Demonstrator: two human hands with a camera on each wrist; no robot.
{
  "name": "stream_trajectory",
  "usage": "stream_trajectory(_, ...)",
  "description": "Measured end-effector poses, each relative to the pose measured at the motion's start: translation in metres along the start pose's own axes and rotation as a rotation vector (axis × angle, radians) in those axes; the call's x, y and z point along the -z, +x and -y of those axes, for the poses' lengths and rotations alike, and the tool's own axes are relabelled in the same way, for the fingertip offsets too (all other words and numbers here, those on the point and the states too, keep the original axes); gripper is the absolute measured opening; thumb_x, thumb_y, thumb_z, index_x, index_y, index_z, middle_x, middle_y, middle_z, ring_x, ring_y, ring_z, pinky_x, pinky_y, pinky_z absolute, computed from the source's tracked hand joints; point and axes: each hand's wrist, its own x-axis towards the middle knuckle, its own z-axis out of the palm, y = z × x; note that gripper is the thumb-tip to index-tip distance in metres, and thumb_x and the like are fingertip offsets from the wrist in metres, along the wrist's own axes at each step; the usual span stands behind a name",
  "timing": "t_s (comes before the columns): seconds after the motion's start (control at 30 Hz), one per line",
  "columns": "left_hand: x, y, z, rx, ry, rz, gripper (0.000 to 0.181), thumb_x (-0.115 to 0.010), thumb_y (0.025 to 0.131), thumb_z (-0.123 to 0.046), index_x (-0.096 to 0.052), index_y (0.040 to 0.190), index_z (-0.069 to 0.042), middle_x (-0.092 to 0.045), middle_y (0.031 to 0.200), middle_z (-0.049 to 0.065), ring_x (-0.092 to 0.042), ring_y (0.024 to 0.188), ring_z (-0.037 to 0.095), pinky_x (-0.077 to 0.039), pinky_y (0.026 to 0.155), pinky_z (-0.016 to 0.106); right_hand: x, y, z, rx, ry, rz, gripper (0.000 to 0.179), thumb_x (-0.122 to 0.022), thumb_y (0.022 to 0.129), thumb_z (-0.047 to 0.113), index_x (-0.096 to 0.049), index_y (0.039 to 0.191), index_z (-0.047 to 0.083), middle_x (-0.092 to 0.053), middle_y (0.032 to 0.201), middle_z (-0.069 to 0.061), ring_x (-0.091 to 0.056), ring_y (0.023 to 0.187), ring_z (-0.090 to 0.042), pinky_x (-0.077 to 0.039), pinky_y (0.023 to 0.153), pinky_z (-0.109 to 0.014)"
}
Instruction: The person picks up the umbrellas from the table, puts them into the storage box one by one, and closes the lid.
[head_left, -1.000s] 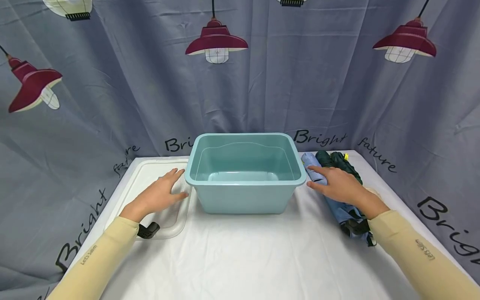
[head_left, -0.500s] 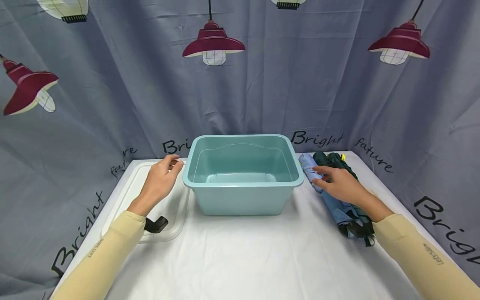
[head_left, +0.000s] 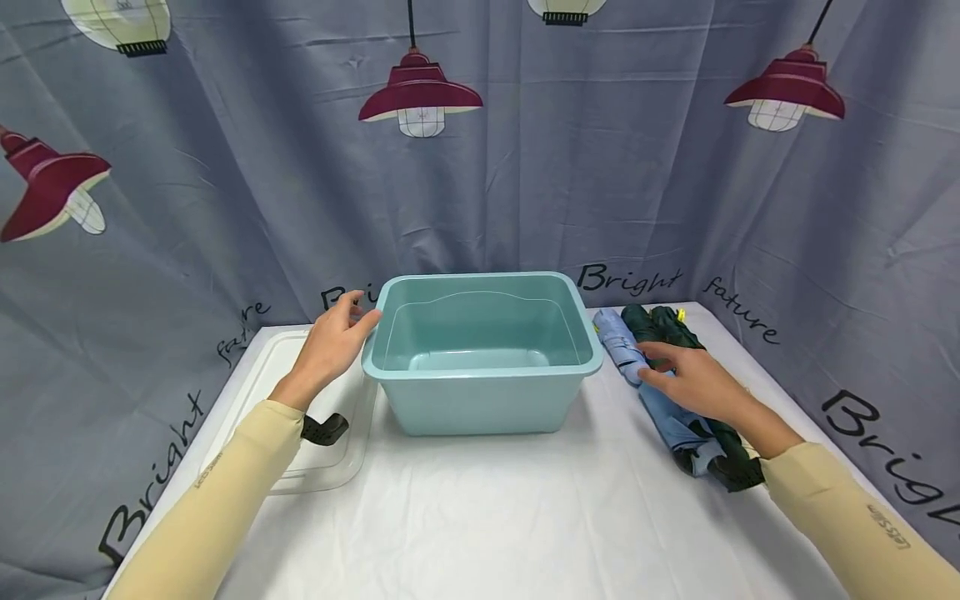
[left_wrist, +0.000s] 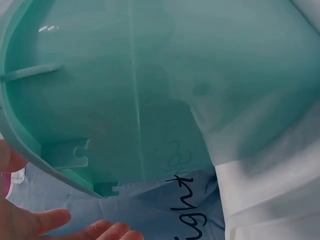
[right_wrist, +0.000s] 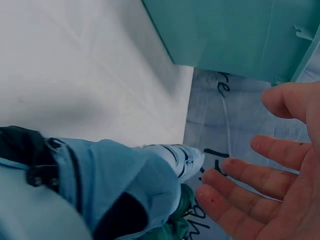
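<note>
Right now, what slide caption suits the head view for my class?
Open teal tub on white cloth, left fingers near its rim, right fingers by rolled blue and dark green fabric.

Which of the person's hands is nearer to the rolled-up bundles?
The right hand. It is close by the rolled-up bundles, overlapping them in the head view; the left hand is across the blue-green tub, beside its left rim.

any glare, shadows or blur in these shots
Head view: fairly even light, soft shadows on the white table beside the tub; left wrist view: dimmer, small glare spots at upper left on the tub, faint reflections or show-through lower down; right wrist view: also dim, soft shadow on the table, the blue bundle looking softest at lower left.
</note>
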Motion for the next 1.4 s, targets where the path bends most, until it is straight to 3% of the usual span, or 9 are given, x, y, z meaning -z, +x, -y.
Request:
stream_trajectory(0.23,-0.004,0.008,-0.005,0.007,0.019,0.049,0.077,-0.043,0.101,-0.06,-0.023,0.162,-0.016,-0.049,0.148,0.018,-0.054,0.13,0.036,-0.043,0.104,0.057,-0.005,-0.005,-0.006,0.014,0.005,-0.016,0.059,-0.06,0.1,0.034,-0.05,0.145,-0.003,-0.057,0.14,-0.026,-0.064,0.111,-0.039,-0.056,0.082,-0.051)
stream_trajectory(0.43,-0.008,0.013,-0.011,0.019,0.08,0.109,0.078,-0.052,0.099,-0.048,-0.019,0.163,-0.018,-0.048,0.15,0.015,-0.054,0.13,0.036,-0.045,0.1,0.056,-0.009,-0.013,-0.013,0.007,0.006,-0.014,0.057,-0.06,0.101,0.034,-0.051,0.144,-0.002,-0.061,0.135,-0.025,-0.066,0.108,-0.036,-0.057,0.079,-0.048)
stream_trajectory(0.77,-0.012,0.014,-0.016,0.078,0.159,0.198,0.078,-0.051,0.098,-0.045,-0.017,0.163,-0.021,-0.032,0.162,0.016,-0.038,0.144,0.041,-0.036,0.108,0.063,-0.007,-0.02,-0.021,-0.009,0.016,-0.018,0.06,-0.059,0.101,0.038,-0.05,0.146,-0.001,-0.061,0.133,-0.027,-0.066,0.108,-0.039,-0.056,0.074,-0.044)
stream_trajectory(1.1,-0.007,0.011,-0.014,0.089,0.182,0.202,0.078,-0.048,0.099,-0.046,-0.013,0.164,-0.022,-0.029,0.164,0.018,-0.035,0.145,0.043,-0.035,0.108,0.064,-0.008,-0.013,-0.026,-0.055,-0.021,-0.007,0.058,-0.063,0.098,0.03,-0.05,0.146,-0.001,-0.066,0.124,-0.024,-0.062,0.106,-0.035,-0.049,0.07,-0.037)
stream_trajectory(1.3,-0.008,0.013,-0.015,0.084,0.168,0.195,0.077,-0.048,0.099,-0.043,-0.013,0.164,-0.021,-0.029,0.163,0.019,-0.035,0.145,0.043,-0.035,0.109,0.063,-0.007,-0.012,-0.032,-0.1,-0.052,0.06,0.07,-0.066,0.095,0.036,-0.044,0.149,-0.002,-0.059,0.132,-0.031,-0.059,0.103,-0.036,-0.049,0.076,-0.046)
stream_trajectory(1.4,-0.009,0.012,-0.016,0.084,0.165,0.196,0.076,-0.048,0.099,-0.041,-0.014,0.164,-0.02,-0.029,0.163,0.02,-0.036,0.144,0.043,-0.035,0.109,0.063,-0.008,-0.011,-0.035,-0.122,-0.083,0.095,0.076,-0.068,0.093,0.038,-0.041,0.15,-0.004,-0.053,0.139,-0.034,-0.058,0.109,-0.045,-0.05,0.081,-0.055)
